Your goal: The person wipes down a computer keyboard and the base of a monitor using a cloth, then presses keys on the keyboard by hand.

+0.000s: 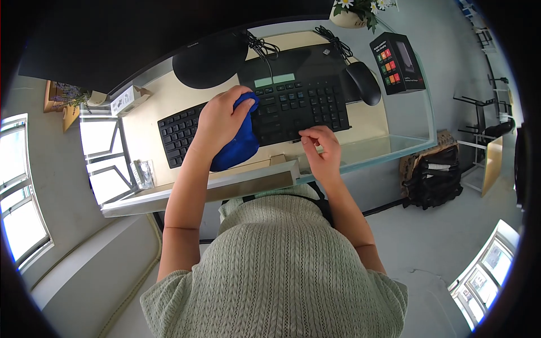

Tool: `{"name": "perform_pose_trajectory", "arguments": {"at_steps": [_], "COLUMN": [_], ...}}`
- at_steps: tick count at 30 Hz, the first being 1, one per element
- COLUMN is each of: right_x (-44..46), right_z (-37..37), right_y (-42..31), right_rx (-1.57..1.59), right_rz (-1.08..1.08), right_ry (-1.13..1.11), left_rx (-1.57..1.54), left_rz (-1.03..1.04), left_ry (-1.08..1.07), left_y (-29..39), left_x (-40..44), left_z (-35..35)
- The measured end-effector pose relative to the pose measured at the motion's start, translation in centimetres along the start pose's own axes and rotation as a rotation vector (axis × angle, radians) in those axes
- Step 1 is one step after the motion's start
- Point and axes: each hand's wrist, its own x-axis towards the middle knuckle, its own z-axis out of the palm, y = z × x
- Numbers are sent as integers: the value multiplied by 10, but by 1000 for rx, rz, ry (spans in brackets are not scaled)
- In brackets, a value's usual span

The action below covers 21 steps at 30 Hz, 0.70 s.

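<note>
Left hand [218, 123]: fingers were closed on a crumpled bright-blue cloth [238, 149], over the keyboard's middle.
Black plastic keyboard [181, 135]: its long axis ran crosswise before the body, both ends beyond the cloth.
Right hand [324, 153]: was nearer the number pad, fingers curled by the front edge; any hold couldn't be told.

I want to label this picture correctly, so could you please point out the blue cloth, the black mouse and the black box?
Blue cloth [236, 150]: head view, on its broad lower part.
Black mouse [363, 83]: head view, on its rounded top.
Black box [390, 63]: head view, on the face with coloured squares.
</note>
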Motion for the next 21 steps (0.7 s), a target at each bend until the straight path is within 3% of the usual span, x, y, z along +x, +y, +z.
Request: {"name": "perform_pose_trajectory", "arguments": {"at_steps": [4,6,12,21], "right_x": [1,0,0,1], "right_z": [0,0,-1,-1], "right_y": [-2,-1,-1,-1], "right_rx": [11,13,24,34], "right_rz": [-2,-17,-37,-34], "right_ry": [10,18,22,12], "left_rx": [125,192,404,448], "left_rz": [11,221,311,442], "left_ry": [-103,-57,-8,88], "left_y": [11,9,18,8], "left_x": [10,17,27,30], "left_z": [3,11,15,20]}}
